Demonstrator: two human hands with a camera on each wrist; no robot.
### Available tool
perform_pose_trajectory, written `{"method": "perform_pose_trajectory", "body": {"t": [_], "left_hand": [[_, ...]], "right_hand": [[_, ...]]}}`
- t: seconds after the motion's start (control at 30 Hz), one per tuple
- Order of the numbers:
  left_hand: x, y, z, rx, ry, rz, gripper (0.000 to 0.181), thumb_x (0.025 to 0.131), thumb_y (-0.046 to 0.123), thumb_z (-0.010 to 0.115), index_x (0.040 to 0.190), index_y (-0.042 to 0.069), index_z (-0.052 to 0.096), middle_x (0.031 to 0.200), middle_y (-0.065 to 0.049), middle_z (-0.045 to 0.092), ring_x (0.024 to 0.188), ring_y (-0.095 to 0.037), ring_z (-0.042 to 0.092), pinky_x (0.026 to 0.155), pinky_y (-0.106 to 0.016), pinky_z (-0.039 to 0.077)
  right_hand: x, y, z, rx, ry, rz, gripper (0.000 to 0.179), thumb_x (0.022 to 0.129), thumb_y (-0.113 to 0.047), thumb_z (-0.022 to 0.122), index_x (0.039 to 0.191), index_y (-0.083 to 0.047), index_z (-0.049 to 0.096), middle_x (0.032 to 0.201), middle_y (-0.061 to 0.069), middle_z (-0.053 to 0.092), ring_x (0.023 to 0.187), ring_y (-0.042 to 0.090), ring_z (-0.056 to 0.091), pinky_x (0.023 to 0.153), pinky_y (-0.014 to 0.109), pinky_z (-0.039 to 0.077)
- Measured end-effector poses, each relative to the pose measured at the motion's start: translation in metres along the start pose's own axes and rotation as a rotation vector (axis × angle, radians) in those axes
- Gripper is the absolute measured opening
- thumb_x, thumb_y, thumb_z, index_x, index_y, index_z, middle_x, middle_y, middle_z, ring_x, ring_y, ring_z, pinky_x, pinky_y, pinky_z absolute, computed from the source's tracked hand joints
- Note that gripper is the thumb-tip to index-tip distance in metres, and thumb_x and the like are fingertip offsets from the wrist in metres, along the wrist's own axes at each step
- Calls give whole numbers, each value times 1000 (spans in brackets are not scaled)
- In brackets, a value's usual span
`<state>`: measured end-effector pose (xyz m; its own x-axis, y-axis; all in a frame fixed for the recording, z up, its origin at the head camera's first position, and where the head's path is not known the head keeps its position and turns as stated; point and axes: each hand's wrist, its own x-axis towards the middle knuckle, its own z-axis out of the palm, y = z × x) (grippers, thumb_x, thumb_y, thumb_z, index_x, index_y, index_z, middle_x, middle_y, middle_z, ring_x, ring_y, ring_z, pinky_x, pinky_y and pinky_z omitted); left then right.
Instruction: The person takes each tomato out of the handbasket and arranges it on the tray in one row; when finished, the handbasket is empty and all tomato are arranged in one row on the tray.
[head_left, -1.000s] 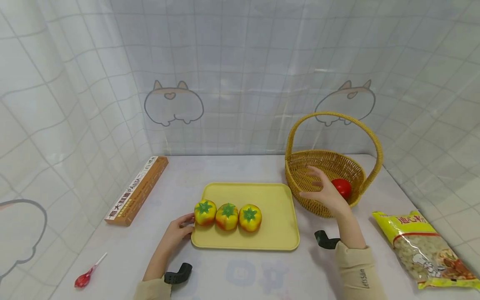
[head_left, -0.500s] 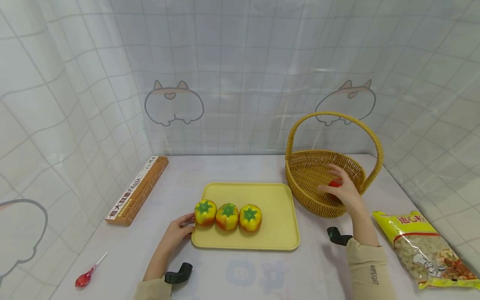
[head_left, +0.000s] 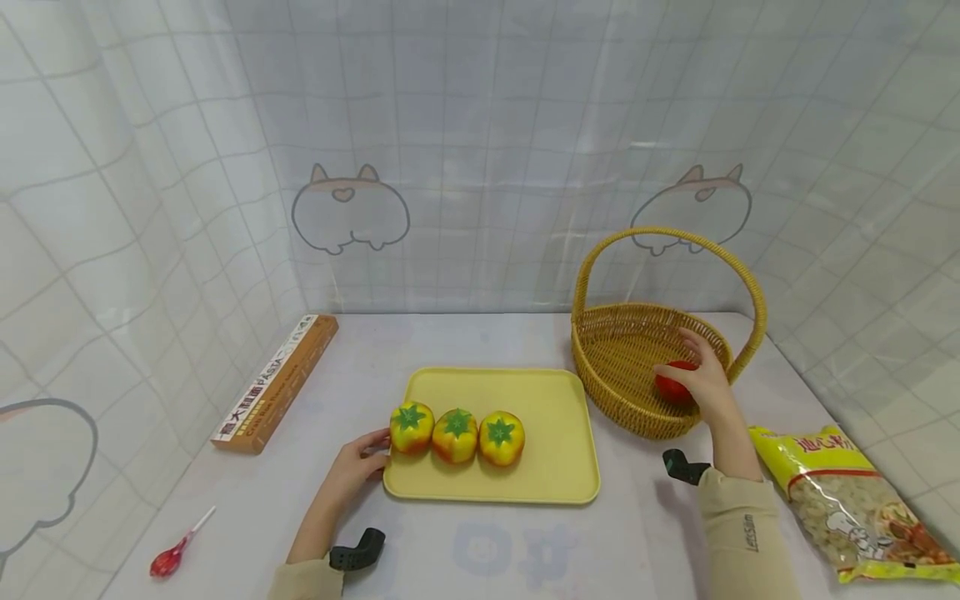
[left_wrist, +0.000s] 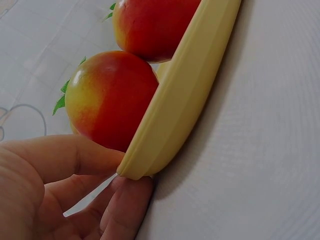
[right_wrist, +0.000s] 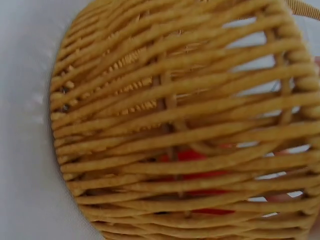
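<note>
In the head view, a yellow tray [head_left: 555,433] carries a row of three yellow-red persimmons [head_left: 411,427] with green leafy tops. My left hand [head_left: 352,468] pinches the tray's left rim; the left wrist view has the thumb at the upper edge and fingers [left_wrist: 127,205] beneath it. At the right, my right hand [head_left: 707,379] reaches into a wicker basket [head_left: 622,400], thumb and fingers curved round a smooth red round fruit [head_left: 673,385]. Through the basket's weave [right_wrist: 115,110] in the right wrist view, only patches of red show, and most of the hand is hidden.
A brown pasta box [head_left: 273,387] lies at the back left, and a red lollipop [head_left: 172,557] near the front left. A yellow-topped bag of pasta [head_left: 855,508] lies right of my right forearm. The basket's tall handle [head_left: 667,233] arches above its bowl.
My right hand has moved right and lower inside the basket, from beside the red fruit to round it. The left hand and the tray have stayed in place.
</note>
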<state>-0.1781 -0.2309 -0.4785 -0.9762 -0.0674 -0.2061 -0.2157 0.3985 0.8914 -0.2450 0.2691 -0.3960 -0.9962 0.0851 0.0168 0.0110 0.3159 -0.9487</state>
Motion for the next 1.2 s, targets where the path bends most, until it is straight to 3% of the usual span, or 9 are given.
{"method": "perform_pose_trajectory", "body": {"t": [0.2, 0.43, 0.67, 0.93, 1.07, 1.2], "left_hand": [[1, -1, 0, 7, -1, 0, 51, 80, 6, 56, 130, -2, 49, 119, -19, 54, 92, -21, 55, 74, -31, 53], [2, -3, 1, 6, 4, -9, 51, 80, 6, 56, 130, -2, 49, 120, -19, 55, 93, -22, 56, 75, -32, 53], [1, -5, 3, 8, 11, -10, 51, 79, 5, 55, 130, -2, 49, 120, -19, 55, 91, -21, 56, 74, -33, 53], [1, -5, 3, -6, 14, -4, 51, 79, 5, 57, 130, -1, 50, 121, -18, 55, 92, -21, 55, 75, -33, 53], [1, -5, 2, -10, 13, -1, 51, 79, 5, 57, 130, -1, 50, 120, -18, 55, 93, -21, 56, 76, -33, 53], [1, -4, 2, -12, 13, 5, 51, 79, 5, 56, 129, -2, 50, 119, -18, 55, 92, -21, 56, 75, -33, 53]], "right_hand": [[8, 5, 0, -24, -40, 56, 91, 83, -18, 67, 149, -13, 4, 153, 21, -2, 136, 45, 3, 105, 60, 16], [15, 11, 2, -25, -112, 149, 92, 84, -19, 65, 149, -17, 0, 152, 23, -5, 132, 46, 14, 105, 57, 23], [18, 14, 4, -53, -150, 204, 87, 85, -19, 63, 149, -10, 4, 150, 27, -7, 131, 46, 14, 105, 56, 24], [20, 12, 4, -131, -186, 279, 82, 84, -23, 62, 146, -1, 13, 144, 28, -28, 129, 53, 10, 102, 59, 25], [21, 13, 6, -133, -173, 272, 84, 82, -23, 63, 146, 0, 14, 145, 28, -25, 128, 53, 13, 102, 58, 27], [22, 14, 7, -105, -119, 258, 82, 82, -22, 64, 145, 0, 18, 146, 30, -10, 127, 51, 17, 101, 57, 29]]}}
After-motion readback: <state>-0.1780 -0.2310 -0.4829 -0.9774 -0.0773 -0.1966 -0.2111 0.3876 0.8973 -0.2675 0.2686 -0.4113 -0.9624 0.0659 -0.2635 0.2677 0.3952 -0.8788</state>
